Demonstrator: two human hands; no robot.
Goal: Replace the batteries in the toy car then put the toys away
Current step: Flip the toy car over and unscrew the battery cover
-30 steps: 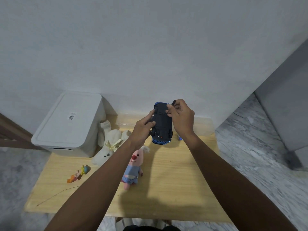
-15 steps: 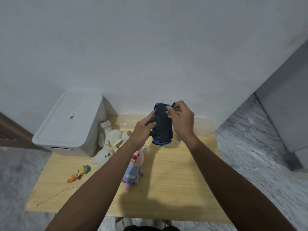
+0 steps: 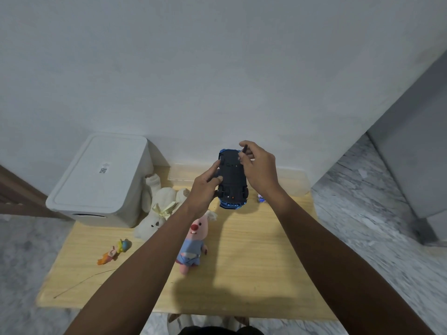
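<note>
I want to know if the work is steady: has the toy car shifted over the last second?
No. The toy car, underside up in the left hand, sits at the same spot against the clear bin behind.

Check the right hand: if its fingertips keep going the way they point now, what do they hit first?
The right hand pinches a small dark tool, its fingers curled leftward at the underside of the toy car held by the left hand. Going on, they would meet the car's underside first; the remaining gap is unclear from this view.
</note>
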